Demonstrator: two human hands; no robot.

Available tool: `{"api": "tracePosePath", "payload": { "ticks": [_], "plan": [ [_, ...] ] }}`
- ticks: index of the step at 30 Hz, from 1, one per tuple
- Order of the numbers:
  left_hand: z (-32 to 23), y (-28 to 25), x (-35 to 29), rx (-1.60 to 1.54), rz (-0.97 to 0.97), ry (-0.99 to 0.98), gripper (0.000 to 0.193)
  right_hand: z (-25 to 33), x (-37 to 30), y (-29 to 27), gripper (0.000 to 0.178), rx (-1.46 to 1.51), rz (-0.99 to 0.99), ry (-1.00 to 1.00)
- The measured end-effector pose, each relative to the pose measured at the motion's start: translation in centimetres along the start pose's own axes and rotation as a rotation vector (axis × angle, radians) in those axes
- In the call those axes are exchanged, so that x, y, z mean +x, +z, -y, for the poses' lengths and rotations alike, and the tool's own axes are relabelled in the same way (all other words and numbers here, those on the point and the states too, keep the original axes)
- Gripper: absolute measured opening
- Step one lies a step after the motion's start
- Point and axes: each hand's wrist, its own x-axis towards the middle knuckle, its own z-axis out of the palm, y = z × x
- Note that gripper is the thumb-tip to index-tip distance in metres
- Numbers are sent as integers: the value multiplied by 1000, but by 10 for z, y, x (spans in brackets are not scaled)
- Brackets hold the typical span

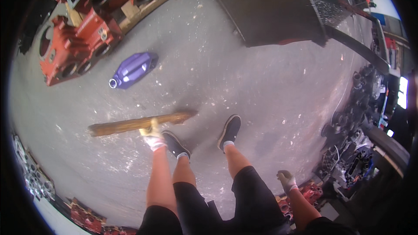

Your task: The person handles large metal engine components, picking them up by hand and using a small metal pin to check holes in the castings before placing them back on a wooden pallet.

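Note:
My left hand [152, 136], in a white and yellowish work glove, is closed around a long brown wooden beam [117, 126]. It grips the beam near its middle, and the wood extends to both sides in front of my left shoe. Down at my right side hangs my right hand [286, 180], also gloved, with loosely bent fingers and nothing seen in it. Beyond the beam, a purple plastic bottle [133, 70] lies on its side on the floor, its round mouth toward the left.
Large red metal castings [78, 45] stand at the upper left, some on a wooden pallet [148, 5]. A big dark metal bin [265, 8] is ahead. Piled metal parts [352, 161] line the right side. The grey floor [257, 87] is scuffed and speckled.

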Motion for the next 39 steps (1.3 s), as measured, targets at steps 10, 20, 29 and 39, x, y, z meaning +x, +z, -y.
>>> {"api": "tracePosePath", "payload": {
  "ticks": [10,20,29,39],
  "plan": [
    [-191,235,-28,795,718,765,61,-30,4,-31,26,306,50,18],
    [-266,205,-146,1474,1027,594,73,-130,4,-105,28,402,58,66],
    [-453,35,-273,1556,907,333,62,-13,44,-255,33,632,39,49],
    [-656,275,-463,899,1092,867,38,110,95,-438,32,439,-154,-108]
  ]
}}
